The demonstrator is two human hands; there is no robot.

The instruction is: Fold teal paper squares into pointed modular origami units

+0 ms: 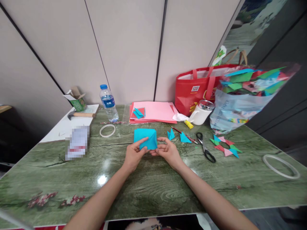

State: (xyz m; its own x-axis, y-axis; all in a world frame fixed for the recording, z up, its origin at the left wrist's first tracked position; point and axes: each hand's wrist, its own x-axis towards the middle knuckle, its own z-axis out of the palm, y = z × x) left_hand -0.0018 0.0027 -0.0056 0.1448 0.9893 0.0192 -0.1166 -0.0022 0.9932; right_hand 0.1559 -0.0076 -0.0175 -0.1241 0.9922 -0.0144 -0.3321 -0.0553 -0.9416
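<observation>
A blue sheet of origami paper point(151, 142) with crease lines is held between my two hands over the middle of the table. My left hand point(136, 154) pinches its lower left part, thumb at the bottom edge and index finger lying across the face. With thumb and fingers, my right hand point(168, 152) grips the lower right corner. More blue paper point(141, 132) shows behind the sheet; whether it is a separate stack I cannot tell. To the right of my hands stand two folded blue pieces, one smaller point(171, 134) and one wider point(185, 137).
Pink paper point(155, 110) lies at the back. Scissors point(205, 147), a pencil point(178, 130), a glue stick point(188, 124), a folded-paper ring point(224, 146) and a white mug point(201, 115) sit rightward, before a red bag point(189, 92). Leftward are a water bottle point(109, 103) and a hammer point(81, 114).
</observation>
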